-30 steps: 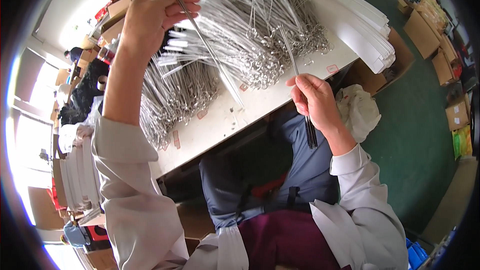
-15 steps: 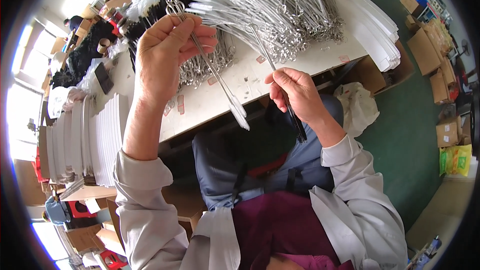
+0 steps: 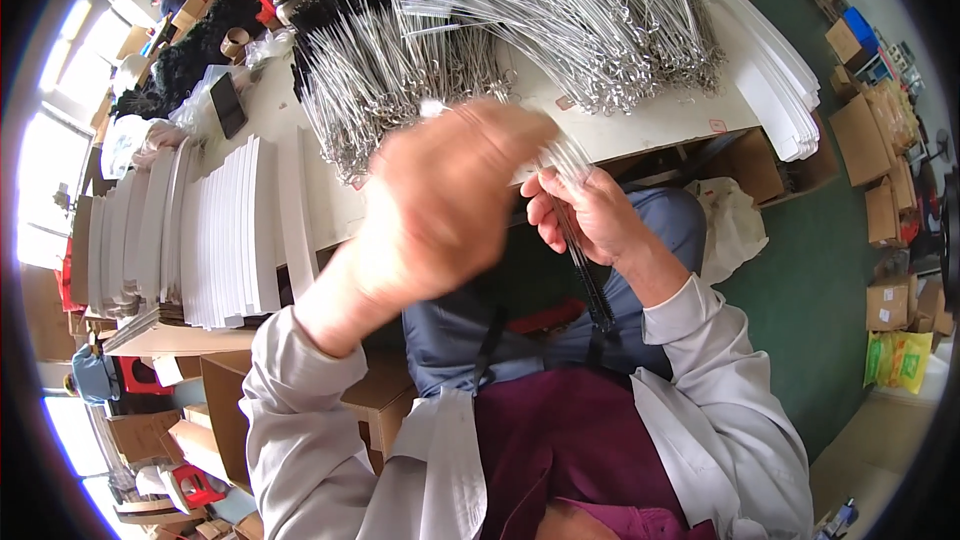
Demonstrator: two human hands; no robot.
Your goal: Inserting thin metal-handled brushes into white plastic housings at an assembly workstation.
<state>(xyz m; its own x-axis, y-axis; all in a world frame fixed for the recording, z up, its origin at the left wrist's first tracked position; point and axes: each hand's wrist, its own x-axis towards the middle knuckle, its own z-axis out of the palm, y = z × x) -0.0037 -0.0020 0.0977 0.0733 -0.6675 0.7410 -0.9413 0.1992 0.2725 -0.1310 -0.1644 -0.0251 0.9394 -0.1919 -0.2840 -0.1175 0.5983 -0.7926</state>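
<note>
Wire brush (image 3: 585, 270), thin, light and likely springy, is being pinched mid-stem by right hand (image 3: 590, 215) fingers; blurred left hand (image 3: 440, 210) is gripping its clear sleeve (image 3: 565, 155).

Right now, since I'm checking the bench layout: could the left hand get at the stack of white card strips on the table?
Probably yes. The left hand is raised beside the white card strips, with nothing visible between them, though the hand is motion-blurred.

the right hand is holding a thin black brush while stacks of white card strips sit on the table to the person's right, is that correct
Not quite. The stacks of white card strips lie to the person's left on the table, as the head view shows. The right hand does hold the thin black brush.
</note>
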